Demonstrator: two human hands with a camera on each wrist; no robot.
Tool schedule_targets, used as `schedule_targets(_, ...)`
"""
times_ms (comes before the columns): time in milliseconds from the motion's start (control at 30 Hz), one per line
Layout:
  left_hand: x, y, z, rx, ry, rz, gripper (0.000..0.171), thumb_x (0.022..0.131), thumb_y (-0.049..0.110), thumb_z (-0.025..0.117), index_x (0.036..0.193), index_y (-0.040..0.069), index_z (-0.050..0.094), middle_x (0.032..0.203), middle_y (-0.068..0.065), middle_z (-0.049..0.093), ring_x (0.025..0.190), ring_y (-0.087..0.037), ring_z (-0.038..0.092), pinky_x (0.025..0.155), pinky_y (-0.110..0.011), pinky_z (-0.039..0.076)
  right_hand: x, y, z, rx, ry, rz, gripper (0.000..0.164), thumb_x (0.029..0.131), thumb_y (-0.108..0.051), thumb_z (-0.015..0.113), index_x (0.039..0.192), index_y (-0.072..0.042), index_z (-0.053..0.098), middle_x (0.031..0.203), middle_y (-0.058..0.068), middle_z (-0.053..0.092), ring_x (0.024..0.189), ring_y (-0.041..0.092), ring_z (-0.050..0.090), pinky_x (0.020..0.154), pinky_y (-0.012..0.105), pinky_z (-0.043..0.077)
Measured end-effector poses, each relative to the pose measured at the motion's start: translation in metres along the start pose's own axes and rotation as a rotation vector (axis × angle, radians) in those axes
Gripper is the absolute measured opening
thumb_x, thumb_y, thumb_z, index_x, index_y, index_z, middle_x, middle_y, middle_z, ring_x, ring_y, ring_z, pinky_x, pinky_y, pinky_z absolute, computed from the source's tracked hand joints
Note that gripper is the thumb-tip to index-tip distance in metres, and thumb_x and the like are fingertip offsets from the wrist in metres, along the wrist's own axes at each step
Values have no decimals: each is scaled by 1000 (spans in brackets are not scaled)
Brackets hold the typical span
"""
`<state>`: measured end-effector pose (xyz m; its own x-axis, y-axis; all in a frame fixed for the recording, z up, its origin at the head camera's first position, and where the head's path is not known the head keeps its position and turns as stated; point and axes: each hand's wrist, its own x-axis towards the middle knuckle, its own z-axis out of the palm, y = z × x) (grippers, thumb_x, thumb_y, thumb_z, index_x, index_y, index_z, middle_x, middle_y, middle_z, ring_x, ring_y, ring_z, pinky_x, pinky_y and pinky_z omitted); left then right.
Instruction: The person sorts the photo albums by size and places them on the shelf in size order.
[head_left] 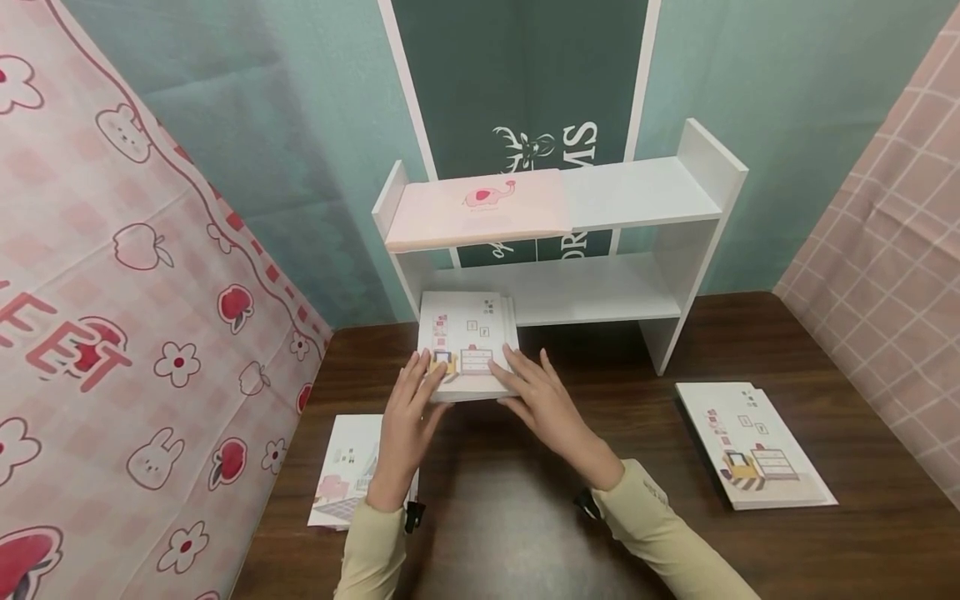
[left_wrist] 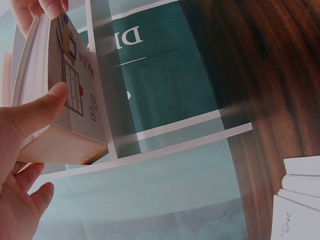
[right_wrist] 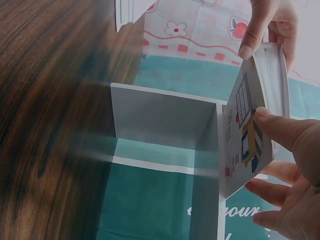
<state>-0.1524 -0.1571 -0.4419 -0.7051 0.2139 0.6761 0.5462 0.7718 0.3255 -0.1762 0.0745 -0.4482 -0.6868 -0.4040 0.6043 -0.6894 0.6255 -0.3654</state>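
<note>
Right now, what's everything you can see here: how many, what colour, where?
Held books: one bundle, white, at the bookshelf's left end
Left book pile: one, white, on the table
Right book pile: one, white, on the table
Bookshelf: one, white, back of the table
Elephant cover: one, pink, over the top shelf's left
Table: one, dark brown, beneath
Fruit-print cloth: one, pink and white, left
Checked cloth: one, pink, right
Backdrop: one, teal and green, behind
Sleeves: two, beige, on the forearms
Wrist gear: two, black, at the wrists
Left hand: one, bare, on the held books' left
Right hand: one, bare, on their right
</note>
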Motion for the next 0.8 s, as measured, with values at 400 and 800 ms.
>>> schedule_targets(400, 4, 0, -1, -3, -3, -17, 63, 70, 8, 79, 129, 15, 56, 142, -10, 44, 134, -26, 34, 104, -43, 36, 3, 0, -1, 22, 1, 2, 56, 78, -17, 73, 131, -15, 55, 140, 15, 44, 127, 31, 45, 107, 59, 21)
schedule_targets(800, 8, 0, 1, 11, 27, -1, 66, 66, 4, 81, 127, 14, 58, 139, -10, 46, 133, -26, 36, 109, -39, 29, 6, -1, -4, 18, -33, 27, 56, 80, -17, 72, 133, -16, 52, 142, 14, 42, 129, 29, 42, 108, 59, 16)
